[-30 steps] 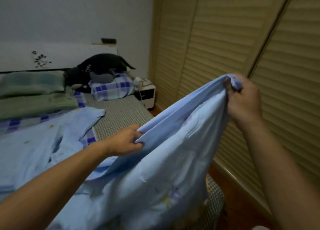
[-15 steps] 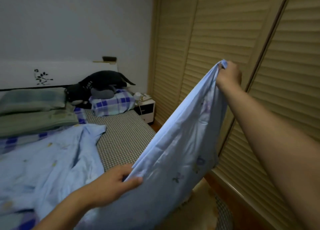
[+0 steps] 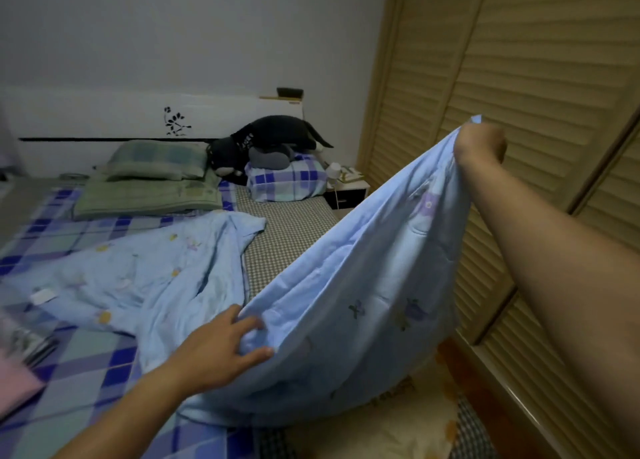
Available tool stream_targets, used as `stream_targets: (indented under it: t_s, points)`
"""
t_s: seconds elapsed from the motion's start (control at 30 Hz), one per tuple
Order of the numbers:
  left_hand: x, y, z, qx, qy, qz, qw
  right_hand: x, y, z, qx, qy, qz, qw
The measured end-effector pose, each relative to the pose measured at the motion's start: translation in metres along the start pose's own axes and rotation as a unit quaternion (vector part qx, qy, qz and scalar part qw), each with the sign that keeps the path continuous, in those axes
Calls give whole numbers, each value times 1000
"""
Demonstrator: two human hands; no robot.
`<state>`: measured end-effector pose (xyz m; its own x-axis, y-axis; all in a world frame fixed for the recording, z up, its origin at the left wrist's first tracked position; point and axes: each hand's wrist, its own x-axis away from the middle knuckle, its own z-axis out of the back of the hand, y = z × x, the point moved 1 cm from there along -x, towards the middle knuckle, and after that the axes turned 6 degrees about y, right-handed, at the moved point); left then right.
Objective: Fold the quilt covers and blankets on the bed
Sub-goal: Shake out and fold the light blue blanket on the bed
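Note:
A light blue quilt cover (image 3: 349, 285) with small flower prints hangs stretched between my hands over the bed's right side. My right hand (image 3: 479, 145) grips one corner, raised high toward the wardrobe. My left hand (image 3: 221, 347) holds the cover's edge low over the bed, thumb below and fingers on top. The rest of the cover (image 3: 138, 278) lies crumpled on the bed (image 3: 287, 237). A folded green blanket (image 3: 145, 195) lies near the headboard.
A black plush toy (image 3: 266, 140) lies on a blue checked pillow (image 3: 287, 178); a green pillow (image 3: 156, 159) sits left of it. A nightstand (image 3: 346, 190) stands by the louvered wardrobe doors (image 3: 519, 60). Pink cloth (image 3: 14, 389) lies at the left edge.
My right hand has lifted the corner up and away toward the wardrobe. My left hand has slid along the edge, down and toward me, pulling the cover wider. My view turned left.

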<state>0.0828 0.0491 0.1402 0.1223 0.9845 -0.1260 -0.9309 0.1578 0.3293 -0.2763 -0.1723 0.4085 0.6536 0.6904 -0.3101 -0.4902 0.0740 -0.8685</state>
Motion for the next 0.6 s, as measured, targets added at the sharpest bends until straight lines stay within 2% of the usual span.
stream_targets:
  t_s: [0.07, 0.13, 0.2, 0.3, 0.37, 0.5, 0.6]
  points:
    - [-16, 26, -24, 0, 4, 23, 1000, 0, -15, -1, -10, -20, 34, 999]
    - [-33, 48, -45, 59, 13, 49, 997, 3, -30, 4, -16, -24, 85, 996]
    - [-40, 59, -59, 74, 23, 38, 996, 1, -38, 14, -23, -22, 113, 993]
    - [-37, 54, -83, -8, 34, -7, 999, -13, -43, 29, -56, -25, 82, 995]
    - [-33, 49, -100, -41, 55, -4, 998, -22, -43, 37, -81, -34, 57, 994]
    - [-44, 65, -110, -31, 189, 24, 981, -30, -44, 44, -153, -50, 29, 987]
    - [-55, 68, -91, -25, 207, 22, 978, -37, -48, 49, -175, -58, 36, 982]
